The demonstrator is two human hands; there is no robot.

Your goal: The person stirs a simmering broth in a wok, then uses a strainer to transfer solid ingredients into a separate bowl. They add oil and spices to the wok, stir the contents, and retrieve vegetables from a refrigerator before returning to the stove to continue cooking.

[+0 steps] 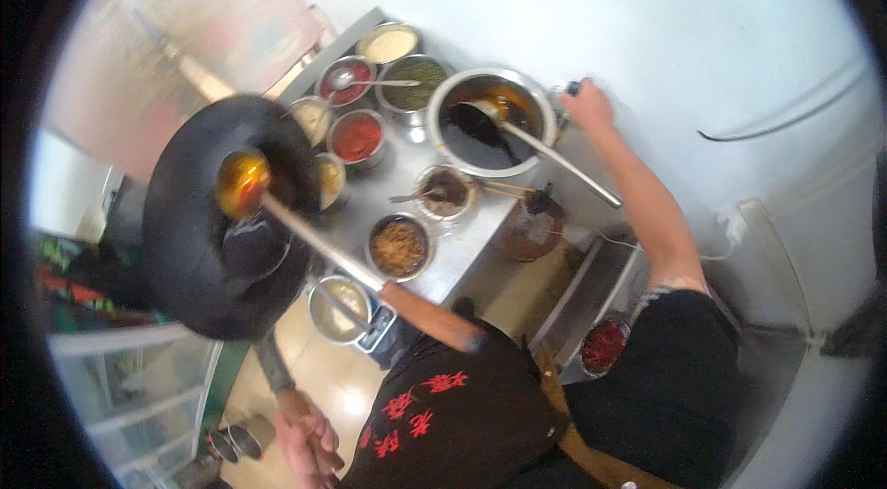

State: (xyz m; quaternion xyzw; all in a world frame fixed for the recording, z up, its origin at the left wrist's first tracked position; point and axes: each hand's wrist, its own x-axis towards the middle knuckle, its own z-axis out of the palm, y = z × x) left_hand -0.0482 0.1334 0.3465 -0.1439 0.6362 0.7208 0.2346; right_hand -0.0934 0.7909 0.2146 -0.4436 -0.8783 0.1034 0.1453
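Observation:
My left hand (308,437) is closed around the metal handle (275,361) of a black wok (187,212). A ladle with a wooden grip (429,317) lies across the wok, its bowl (242,184) holding orange liquid. My right hand (590,104) is stretched forward, its fingers closed on a small dark fitting (574,89) beside a large steel pot (435,108); blur hides whether this belongs to the pot. Dark liquid stands in the pot, with a second ladle (561,160) leaning over its rim.
Bowls of red paste (357,136), green seasoning (414,82), brown crumbs (398,246) and pale powder (388,43) stand on the steel table (450,267). A bowl (339,309) sits on a scale beside it. A red-filled container (605,347) is near my right sleeve. A wall (658,18) rises ahead.

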